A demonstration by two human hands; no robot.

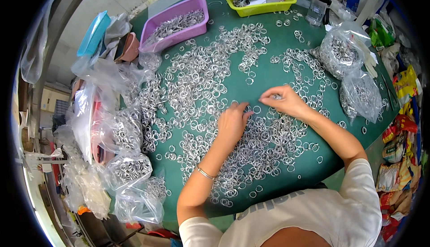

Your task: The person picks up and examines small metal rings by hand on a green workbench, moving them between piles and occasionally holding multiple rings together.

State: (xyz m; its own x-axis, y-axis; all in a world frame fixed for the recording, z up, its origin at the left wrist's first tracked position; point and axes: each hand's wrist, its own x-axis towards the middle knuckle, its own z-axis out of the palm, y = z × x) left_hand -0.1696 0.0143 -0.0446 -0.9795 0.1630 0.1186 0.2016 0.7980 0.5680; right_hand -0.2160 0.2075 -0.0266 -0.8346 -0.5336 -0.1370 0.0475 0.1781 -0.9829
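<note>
Small silver metal rings (pixel 197 79) lie in loose heaps over the green table (pixel 242 92). My left hand (pixel 232 120) is over the middle of them, thumb and forefinger pinched at a small ring (pixel 248 108). Just to its right, another ring (pixel 256 109) lies on the green surface, apart from my fingers. My right hand (pixel 286 102) is a little farther right, its thumb and forefinger pressed together. Silver rings (pixel 277 97) show inside its curled fingers; how many cannot be made out. A dense pile of rings (pixel 264 146) spreads below both hands.
A purple basket (pixel 207 20) of metal pieces and a yellow-green basket (pixel 260 11) stand at the far edge. Clear bags of rings (pixel 127 132) crowd the left side; more bags (pixel 360 92) sit right. A clear jug (pixel 318 7) stands at the far right.
</note>
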